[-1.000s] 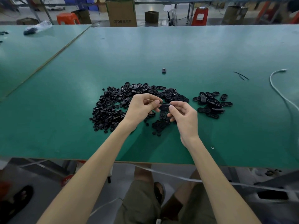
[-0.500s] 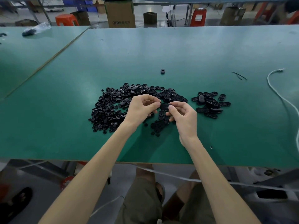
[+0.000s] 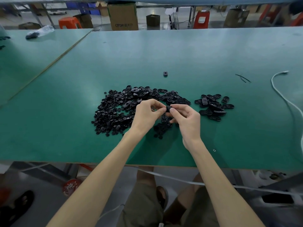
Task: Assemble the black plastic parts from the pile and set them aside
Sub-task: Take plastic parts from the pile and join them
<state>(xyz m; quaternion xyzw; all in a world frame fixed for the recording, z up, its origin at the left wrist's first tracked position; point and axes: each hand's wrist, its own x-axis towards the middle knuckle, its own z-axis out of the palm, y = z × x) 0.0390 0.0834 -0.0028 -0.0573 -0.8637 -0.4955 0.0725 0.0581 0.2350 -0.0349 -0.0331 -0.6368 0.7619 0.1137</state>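
1. Clear plastic bag (image 3: 40,32): far left on the neighbouring table, with dark contents. It lies well apart from the work and is probably reserve stock.

2. Green work table (image 3: 65,145): matte surface against which the dark pieces show plainly.

3. Pile of loose black plastic parts (image 3: 113,115): left of centre. Small round pieces lie toward the near left and larger oval shells along the far edge. The pile is spread flat rather than heaped, likely so that either kind can be picked without digging.

4. Left hand (image 3: 146,114): raised just above the pile's right side. The fingers are curled, and thumb and forefinger pinch the left end of item 5.

5. Black part (image 3: 168,109): held off the table between both hands, at the centre. It is too small to tell whether it is one piece or two already mated.

6. Right hand (image 3: 186,118): fingers curled, pinching the right end of the same part. The opposed grip looks suited to pressing the pieces together, so the step in hand is judged to be assembly.

7. Single stray part (image 3: 165,73): alone, farther back on the table.

8. Smaller group of oval parts (image 3: 213,106): right of the hands, separated from the pile by bare table. These are judged to be the finished units, kept on the right-hand side for a short drop.

9. Black strands (image 3: 242,78): far right.

10. White cable (image 3: 282,95): at the right edge, away from the work.
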